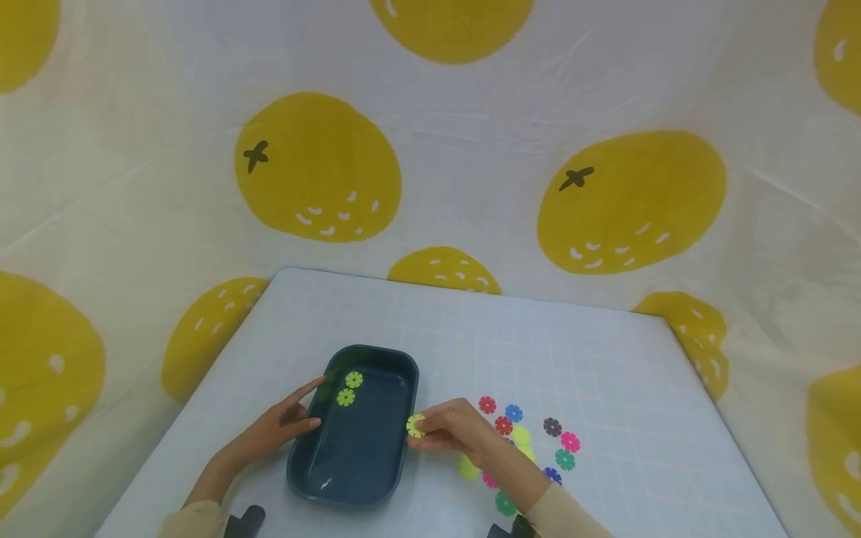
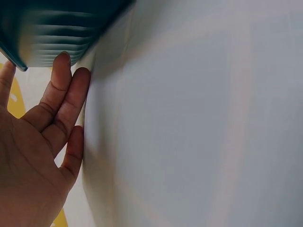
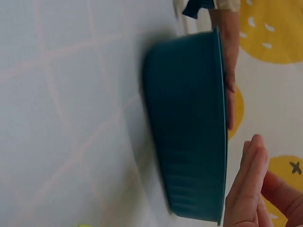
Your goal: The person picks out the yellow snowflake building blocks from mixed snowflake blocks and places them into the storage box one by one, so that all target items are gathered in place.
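Observation:
A dark blue-green tray stands on the table, and two yellow-green notched discs lie in its far left part. My left hand rests against the tray's left side with its fingers extended; the left wrist view shows its fingertips at the ribbed wall. At the tray's right rim, my right hand pinches another yellow-green notched disc between thumb and fingers. In the right wrist view that hand is beside the tray's outer wall, and the disc is hidden.
Several notched discs in red, blue, black, pink, green and yellow, such as a pink disc, lie right of the tray, partly under my right forearm. A white gridded cloth covers the table. Behind hangs a curtain printed with yellow fruit.

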The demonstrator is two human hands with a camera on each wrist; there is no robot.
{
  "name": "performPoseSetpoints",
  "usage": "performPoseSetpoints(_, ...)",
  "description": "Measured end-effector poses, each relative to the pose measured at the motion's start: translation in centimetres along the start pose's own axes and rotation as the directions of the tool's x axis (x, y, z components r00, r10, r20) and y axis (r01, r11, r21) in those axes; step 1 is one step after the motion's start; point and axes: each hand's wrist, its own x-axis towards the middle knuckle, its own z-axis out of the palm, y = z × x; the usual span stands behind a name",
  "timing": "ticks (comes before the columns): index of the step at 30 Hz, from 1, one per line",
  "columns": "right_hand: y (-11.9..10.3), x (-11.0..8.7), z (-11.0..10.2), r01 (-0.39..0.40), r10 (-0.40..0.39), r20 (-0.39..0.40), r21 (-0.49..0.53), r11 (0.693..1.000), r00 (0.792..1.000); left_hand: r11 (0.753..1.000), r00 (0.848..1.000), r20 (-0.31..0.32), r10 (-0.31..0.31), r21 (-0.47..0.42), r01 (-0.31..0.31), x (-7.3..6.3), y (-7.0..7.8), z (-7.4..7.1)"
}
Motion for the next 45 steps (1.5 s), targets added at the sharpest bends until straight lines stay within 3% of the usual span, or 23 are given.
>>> performPoseSetpoints(20,-1.0,0.8,1.5,0.040,-0.040,0.002,-0.037,0.999,0.999,0.999,0.999,0.018,0.035,-0.030,-0.034,-0.1,0.2,0.0)
performPoseSetpoints(28,-1.6,1.5,2.4,0.050,-0.051,-0.003,-0.055,0.997,0.999,1.000,1.000,0.011,0.018,0.001,-0.018,-0.1,0.0,0.1)
performPoseSetpoints(45,-3.5,2.9,5.1,0.029,-0.029,-0.011,-0.074,0.997,1.000,1.000,1.000,0.022,-0.018,-0.017,0.019,-0.1,0.5,-0.2)
